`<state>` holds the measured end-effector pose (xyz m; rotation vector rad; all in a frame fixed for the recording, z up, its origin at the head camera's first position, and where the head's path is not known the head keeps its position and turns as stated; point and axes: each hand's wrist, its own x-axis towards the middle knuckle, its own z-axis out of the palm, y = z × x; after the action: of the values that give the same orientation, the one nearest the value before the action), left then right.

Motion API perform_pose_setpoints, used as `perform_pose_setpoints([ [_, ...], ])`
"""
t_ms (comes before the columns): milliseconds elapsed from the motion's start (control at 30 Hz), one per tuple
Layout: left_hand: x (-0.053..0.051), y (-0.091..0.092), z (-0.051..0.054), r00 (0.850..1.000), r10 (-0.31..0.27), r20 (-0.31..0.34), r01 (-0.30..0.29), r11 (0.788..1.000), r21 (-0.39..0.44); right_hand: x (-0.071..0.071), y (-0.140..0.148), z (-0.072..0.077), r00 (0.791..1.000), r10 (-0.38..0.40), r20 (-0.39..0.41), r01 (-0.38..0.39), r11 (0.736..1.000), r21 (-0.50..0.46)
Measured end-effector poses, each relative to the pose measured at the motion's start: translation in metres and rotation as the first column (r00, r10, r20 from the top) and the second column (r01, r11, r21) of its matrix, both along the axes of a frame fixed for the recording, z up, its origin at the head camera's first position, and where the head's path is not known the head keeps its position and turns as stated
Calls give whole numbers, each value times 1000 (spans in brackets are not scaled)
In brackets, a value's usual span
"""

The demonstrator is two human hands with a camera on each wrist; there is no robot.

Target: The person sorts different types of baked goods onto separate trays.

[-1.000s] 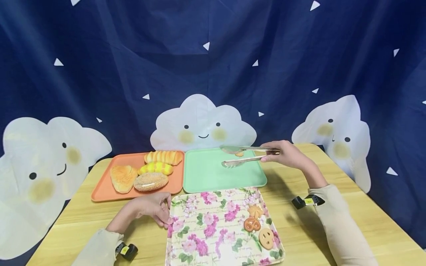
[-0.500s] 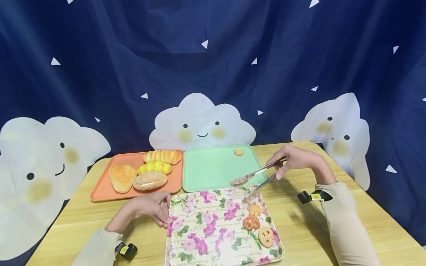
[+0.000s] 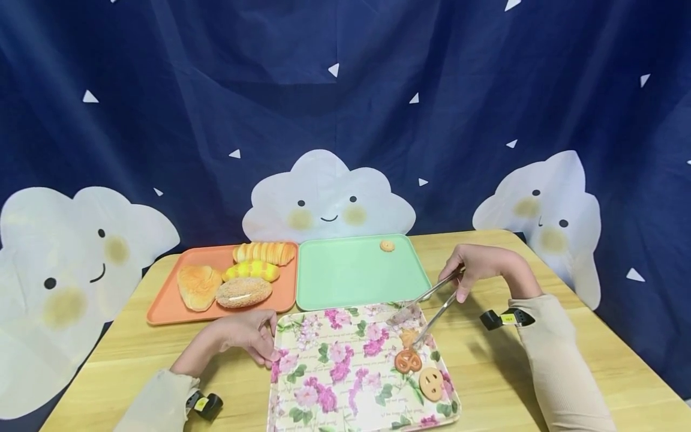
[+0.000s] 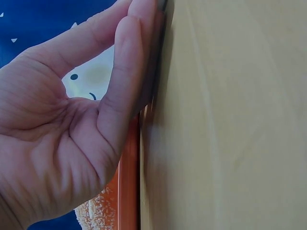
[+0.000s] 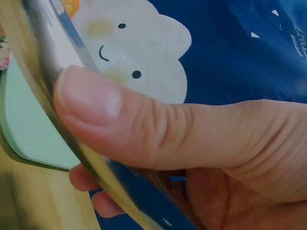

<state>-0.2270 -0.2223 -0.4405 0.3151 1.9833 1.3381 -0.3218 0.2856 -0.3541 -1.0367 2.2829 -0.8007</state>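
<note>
On the floral tray [image 3: 324,360], toward its right side, a flower-shaped cookie [image 3: 408,337] lies partly hidden by the spread tongs [image 3: 436,318], just beyond two round cookies [image 3: 431,384]. Past the floral tray are a green tray [image 3: 351,276] and, leftward, an orange tray [image 3: 213,258]. The right hand [image 3: 480,267] curls round the tongs; the left hand [image 3: 245,337] touches the floral tray's left rim, pinching or resting, I cannot tell. Four breads [image 3: 199,288] lie on orange, one small cookie [image 3: 387,246] on green.

Navy cloud-print curtain [image 3: 378,114], pale wooden table [image 3: 245,384]
</note>
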Motion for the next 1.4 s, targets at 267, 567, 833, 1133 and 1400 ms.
perform_pose_setpoints([
  [267, 1, 0, 0, 1000, -5, 11, 5, 1000, 10, -3, -12, -10, 1000, 1, -4, -1, 1000, -28],
  [567, -1, 1, 2, 1000, -7, 5, 7, 1000, 14, -6, -19, -12, 998, -23, -57, 21, 999, -35],
  [833, -1, 1, 2, 1000, -12, 0, 12, 1000, 18, -6, -21, -14, 996, -25, -84, 21, 998, -53],
  [1133, -2, 1, 1, 1000, -8, 6, 8, 1000, 13, -5, -23, -10, 998, -3, -68, -4, 995, -101],
  [1400, 0, 1, 3, 1000, -9, 12, 9, 1000, 17, 3, -28, -2, 991, -13, -131, -11, 984, -178],
])
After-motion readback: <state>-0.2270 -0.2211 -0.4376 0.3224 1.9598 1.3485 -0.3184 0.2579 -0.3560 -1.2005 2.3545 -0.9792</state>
